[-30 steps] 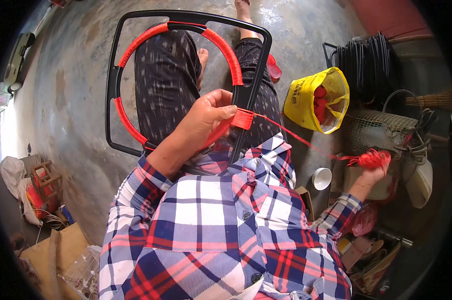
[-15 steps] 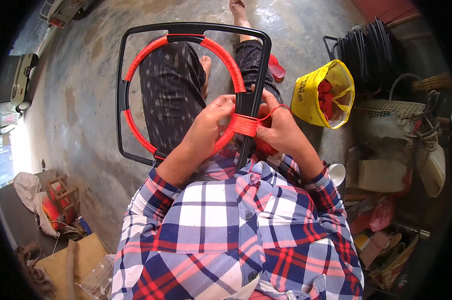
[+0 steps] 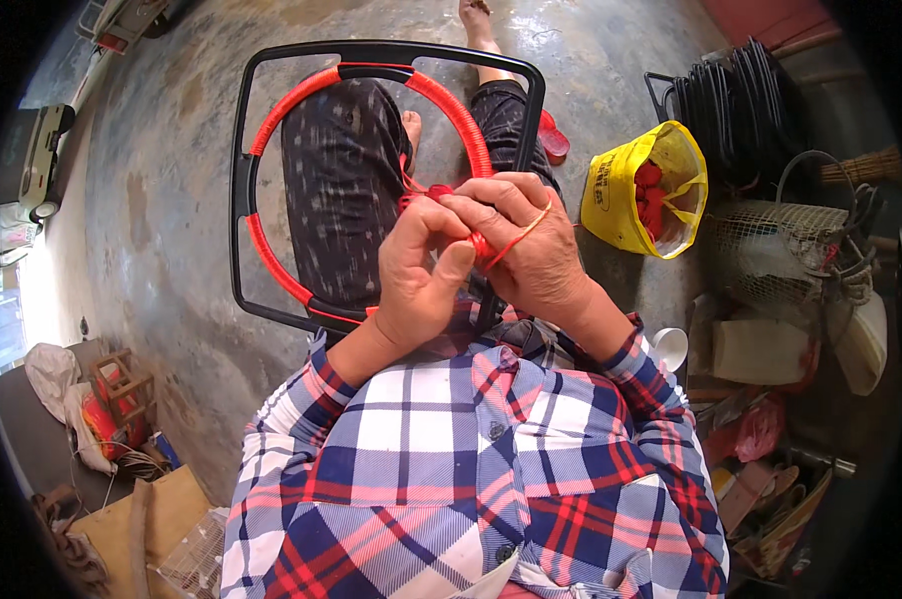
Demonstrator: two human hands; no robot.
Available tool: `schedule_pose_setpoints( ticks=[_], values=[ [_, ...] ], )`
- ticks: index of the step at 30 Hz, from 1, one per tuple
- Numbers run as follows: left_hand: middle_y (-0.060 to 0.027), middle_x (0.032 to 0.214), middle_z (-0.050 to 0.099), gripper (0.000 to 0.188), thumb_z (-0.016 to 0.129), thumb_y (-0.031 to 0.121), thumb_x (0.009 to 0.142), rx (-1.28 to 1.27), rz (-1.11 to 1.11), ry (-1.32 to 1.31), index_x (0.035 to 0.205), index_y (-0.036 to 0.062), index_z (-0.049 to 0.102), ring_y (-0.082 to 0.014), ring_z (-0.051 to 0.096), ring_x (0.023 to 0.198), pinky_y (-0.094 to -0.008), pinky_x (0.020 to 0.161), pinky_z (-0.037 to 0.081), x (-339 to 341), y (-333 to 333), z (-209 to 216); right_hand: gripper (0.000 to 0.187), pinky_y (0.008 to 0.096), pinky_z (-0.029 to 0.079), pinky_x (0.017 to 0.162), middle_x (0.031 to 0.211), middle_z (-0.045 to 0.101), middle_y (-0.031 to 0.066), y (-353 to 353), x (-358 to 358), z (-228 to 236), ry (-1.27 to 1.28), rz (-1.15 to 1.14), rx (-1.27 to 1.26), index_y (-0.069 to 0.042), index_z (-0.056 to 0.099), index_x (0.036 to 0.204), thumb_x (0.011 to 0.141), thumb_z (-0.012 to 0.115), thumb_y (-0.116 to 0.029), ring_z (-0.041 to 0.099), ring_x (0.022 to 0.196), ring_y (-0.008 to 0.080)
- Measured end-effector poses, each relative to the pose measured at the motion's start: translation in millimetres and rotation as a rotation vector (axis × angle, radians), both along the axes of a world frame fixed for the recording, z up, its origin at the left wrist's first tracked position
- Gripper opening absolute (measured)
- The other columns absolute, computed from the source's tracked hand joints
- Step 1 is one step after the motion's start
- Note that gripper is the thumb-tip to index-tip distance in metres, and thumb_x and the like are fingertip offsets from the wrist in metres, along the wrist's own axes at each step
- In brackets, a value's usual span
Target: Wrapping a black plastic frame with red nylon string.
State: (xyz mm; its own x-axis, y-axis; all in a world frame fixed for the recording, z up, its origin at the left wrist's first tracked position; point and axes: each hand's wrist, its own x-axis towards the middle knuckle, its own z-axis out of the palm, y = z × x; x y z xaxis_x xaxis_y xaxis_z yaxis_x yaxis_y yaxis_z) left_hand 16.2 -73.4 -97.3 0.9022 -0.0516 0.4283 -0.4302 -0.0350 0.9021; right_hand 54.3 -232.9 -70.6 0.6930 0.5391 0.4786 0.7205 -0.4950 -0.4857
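A black rectangular frame [image 3: 238, 245] rests across my thighs, with a round inner ring [image 3: 264, 262] wrapped in red cord except for a few bare black stretches. At the ring's right side both hands meet. My left hand [image 3: 416, 270] is closed, fingertips bent against a small bundle of red cord [image 3: 437, 191]. My right hand [image 3: 536, 240] curls over the frame's right bar and the ring, its fingers at the same bundle. A strand of cord [image 3: 519, 238] loops across its fingers. The hands hide most of the wrapping at that side.
A yellow bag [image 3: 610, 205] with red cord inside stands on the floor to the right. Beyond it is a stack of black frames [image 3: 735, 110]. A white cup [image 3: 670, 347] sits by my right elbow. Wire mesh baskets [image 3: 770, 245] and clutter line the right side; a wooden stool [image 3: 121, 389] is at left.
Both hands have come together in front of the ring's right side. The red cord bundle now shows between them, and the cord runs across my right fingers. The frame has barely shifted.
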Motion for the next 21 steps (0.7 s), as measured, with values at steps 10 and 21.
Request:
schedule_pose_setpoints(
  ticks=[10,21],
  values=[
    [-0.0027,0.075,0.050,0.024,0.048,0.030,0.097,-0.649,-0.017,0.674,0.097,0.0062,0.053,-0.0089,0.040,0.056,-0.0236,0.051,0.033,9.2,10.2,1.9,0.018,0.0292,0.048,0.068,0.076,0.062,0.0034,-95.5,-4.9,-6.1,0.793,-0.004,0.218,0.001,0.063,0.094,0.085,0.062,-0.014,0.058,0.073,0.0104],
    [-0.0067,0.085,0.056,0.045,0.042,0.038,0.098,-0.572,-0.109,0.929,0.125,0.0018,0.046,-0.0115,0.050,0.068,-0.0227,0.061,0.041,20.3,10.4,1.3,0.019,0.0310,0.049,0.065,0.076,0.057,0.0039,-255.5,-26.3,-55.8,0.696,-0.623,1.626,-0.006,0.059,0.091,0.087,0.057,-0.024,0.056,0.067,0.0186]
  ],
)
